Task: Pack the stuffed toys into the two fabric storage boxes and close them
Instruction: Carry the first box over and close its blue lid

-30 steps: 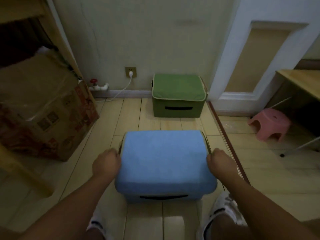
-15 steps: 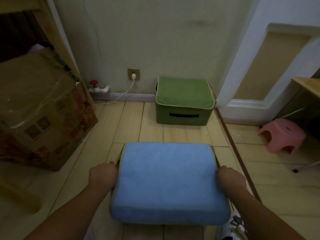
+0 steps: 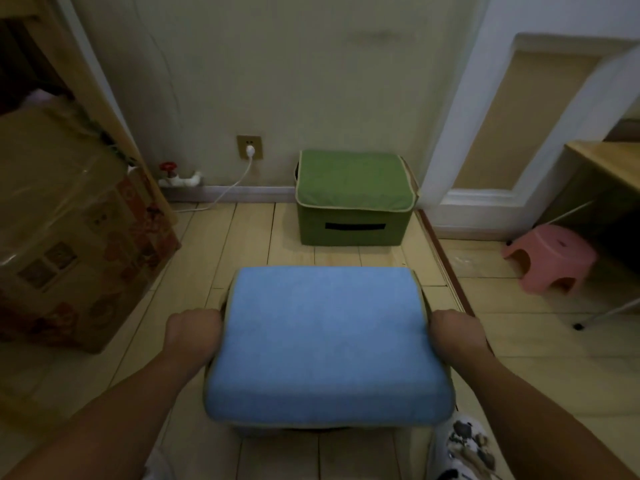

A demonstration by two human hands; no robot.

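Note:
A blue fabric storage box with its lid shut fills the lower middle of the view, held above the wooden floor. My left hand grips its left side and my right hand grips its right side, fingers curled under the lid edge. A green fabric storage box, lid closed, stands on the floor against the far wall. No stuffed toys are visible.
A large cardboard box wrapped in plastic stands at the left. A pink plastic stool sits at the right under a wooden desk. A white cable runs from a wall socket. My shoe shows at the bottom right.
The blue box has come up and nearer to me between both hands; its front handle slot is now hidden. The view has moved closer to the green box.

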